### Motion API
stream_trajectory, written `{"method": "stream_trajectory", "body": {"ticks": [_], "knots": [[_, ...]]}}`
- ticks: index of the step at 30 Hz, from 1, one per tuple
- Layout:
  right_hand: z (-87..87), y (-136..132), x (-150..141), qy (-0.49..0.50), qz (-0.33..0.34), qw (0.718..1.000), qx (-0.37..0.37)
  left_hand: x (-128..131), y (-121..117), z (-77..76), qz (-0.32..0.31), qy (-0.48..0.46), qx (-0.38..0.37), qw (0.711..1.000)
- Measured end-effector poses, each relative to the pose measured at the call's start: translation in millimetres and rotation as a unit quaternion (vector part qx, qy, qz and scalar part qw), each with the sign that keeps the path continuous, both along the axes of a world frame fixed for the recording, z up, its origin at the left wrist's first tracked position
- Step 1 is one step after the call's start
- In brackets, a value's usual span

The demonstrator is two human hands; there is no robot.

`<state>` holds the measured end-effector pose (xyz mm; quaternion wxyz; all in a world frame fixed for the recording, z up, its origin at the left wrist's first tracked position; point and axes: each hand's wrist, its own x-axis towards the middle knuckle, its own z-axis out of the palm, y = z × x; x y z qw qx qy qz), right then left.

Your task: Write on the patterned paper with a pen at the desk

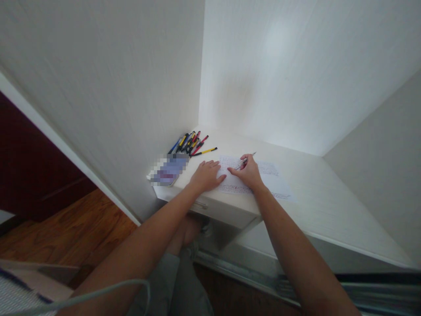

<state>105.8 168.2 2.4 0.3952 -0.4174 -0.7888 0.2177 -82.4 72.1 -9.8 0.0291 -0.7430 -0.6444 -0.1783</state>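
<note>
A sheet of paper (269, 177) covered in handwriting lies on the white desk (329, 206). My left hand (206, 175) rests flat on the sheet's left edge, fingers stretched out. My right hand (248, 172) is closed around a pen (245, 160), its tip touching the paper. A pile of several pens (192, 144) in yellow, red, blue and black lies at the desk's back left corner, beyond my left hand.
A flat bluish object, blurred out (169, 170), lies on the desk's left end beside the wall. White walls close the desk in at the left, back and right. A drawer front (213, 208) sits under the desk edge. Wooden floor (75, 224) lies lower left.
</note>
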Motion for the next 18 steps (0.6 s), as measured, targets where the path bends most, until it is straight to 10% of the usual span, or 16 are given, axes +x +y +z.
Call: {"method": "stream_trajectory", "body": {"ticks": [12,18], "knots": [[-0.1,3,1,0.073,-0.039,0.996,0.046,0,1,0.4,0.005,0.007,-0.002,1.0],[4.6,11,36,0.068,-0.033,0.994,-0.079,0,0,1.1,0.005,0.002,-0.009,1.0]]}}
